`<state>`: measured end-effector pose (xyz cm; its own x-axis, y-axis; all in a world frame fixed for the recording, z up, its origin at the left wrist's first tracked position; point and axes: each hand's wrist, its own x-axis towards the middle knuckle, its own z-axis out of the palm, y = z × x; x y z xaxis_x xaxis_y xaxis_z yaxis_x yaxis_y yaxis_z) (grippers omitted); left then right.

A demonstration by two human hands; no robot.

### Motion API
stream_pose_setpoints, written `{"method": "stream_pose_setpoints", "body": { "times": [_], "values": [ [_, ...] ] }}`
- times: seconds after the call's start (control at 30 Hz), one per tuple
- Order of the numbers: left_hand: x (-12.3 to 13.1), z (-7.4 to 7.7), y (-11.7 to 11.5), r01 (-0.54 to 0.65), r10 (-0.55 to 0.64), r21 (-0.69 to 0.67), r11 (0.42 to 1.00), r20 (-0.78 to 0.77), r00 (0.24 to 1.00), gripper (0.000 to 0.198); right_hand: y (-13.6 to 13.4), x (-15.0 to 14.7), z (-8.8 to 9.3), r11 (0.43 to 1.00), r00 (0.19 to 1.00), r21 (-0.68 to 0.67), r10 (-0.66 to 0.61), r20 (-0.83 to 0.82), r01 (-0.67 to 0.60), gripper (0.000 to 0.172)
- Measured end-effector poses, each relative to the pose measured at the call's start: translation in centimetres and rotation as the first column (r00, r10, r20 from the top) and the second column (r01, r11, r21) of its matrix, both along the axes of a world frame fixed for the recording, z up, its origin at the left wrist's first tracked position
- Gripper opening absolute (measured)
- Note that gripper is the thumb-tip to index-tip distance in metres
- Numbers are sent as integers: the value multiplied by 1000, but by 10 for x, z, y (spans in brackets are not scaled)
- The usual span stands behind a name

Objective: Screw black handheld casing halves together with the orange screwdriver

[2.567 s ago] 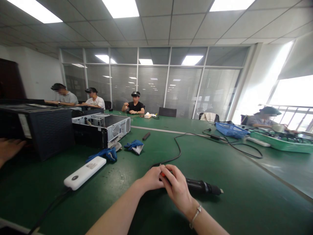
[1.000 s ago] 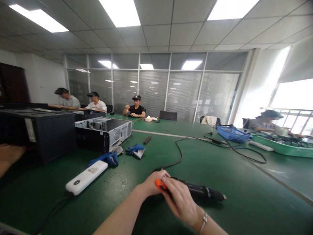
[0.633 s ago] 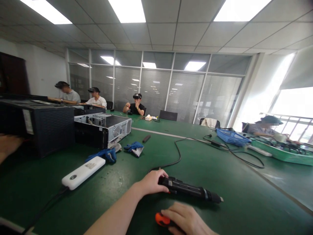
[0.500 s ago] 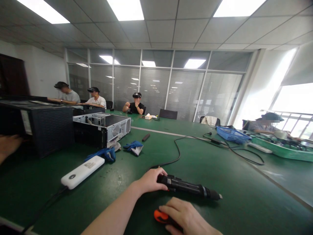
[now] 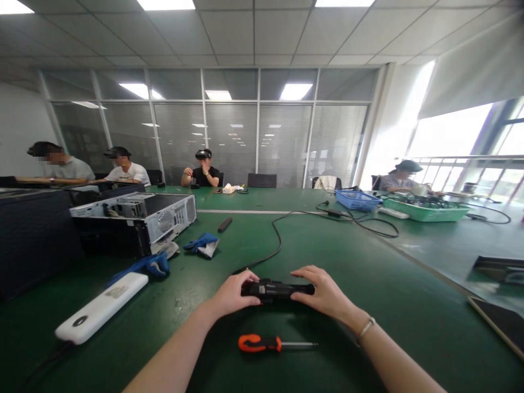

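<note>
A black corded electric screwdriver (image 5: 278, 290) lies crosswise in front of me, just above or on the green table. My left hand (image 5: 238, 289) is closed around its cord end. At the other end, my right hand (image 5: 321, 289) has thumb and fingers about the nose, which hides the tip. Nearer to me, a hand screwdriver (image 5: 260, 343) with an orange and black handle rests on the tabletop, its shaft pointing right. Neither hand touches it.
Left stand an opened computer case (image 5: 172, 218), a dark case (image 5: 33, 240), blue gloves (image 5: 202, 244) and a white power strip (image 5: 102, 308). A black cord (image 5: 279, 234) crosses to a blue basket (image 5: 358, 201) and green basket (image 5: 429, 212). Several people sit around the table.
My right hand has let go of the orange-handled screwdriver, leaving it on the table, and moved up to the electric screwdriver's nose. The view has turned right.
</note>
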<state>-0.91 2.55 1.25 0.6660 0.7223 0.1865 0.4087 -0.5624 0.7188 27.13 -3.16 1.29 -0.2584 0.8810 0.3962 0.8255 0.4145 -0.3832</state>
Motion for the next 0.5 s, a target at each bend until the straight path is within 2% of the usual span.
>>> {"method": "stream_pose_setpoints", "body": {
  "times": [0.1, 0.17, 0.33, 0.5],
  "values": [
    [0, 2, -1, -10, 11, 7, 1000, -29, 1000, 37, 2, 4, -4, 992, 997, -119, 46, 56, -39, 46],
    [0, 3, -2, -24, 24, 4, 1000, -47, 999, 38, 0, 2, -5, 988, 995, -145, 57, 84, -44, 42],
    [-2, 1, -2, -32, 32, 5, 999, -49, 998, 40, -3, -2, -5, 992, 990, -117, 63, 129, -47, 40],
    [-3, -4, 2, -65, 73, 97, 993, -76, 994, 39, -2, -4, -8, 995, 982, -53, 94, 165, -86, 42]
  ]
}}
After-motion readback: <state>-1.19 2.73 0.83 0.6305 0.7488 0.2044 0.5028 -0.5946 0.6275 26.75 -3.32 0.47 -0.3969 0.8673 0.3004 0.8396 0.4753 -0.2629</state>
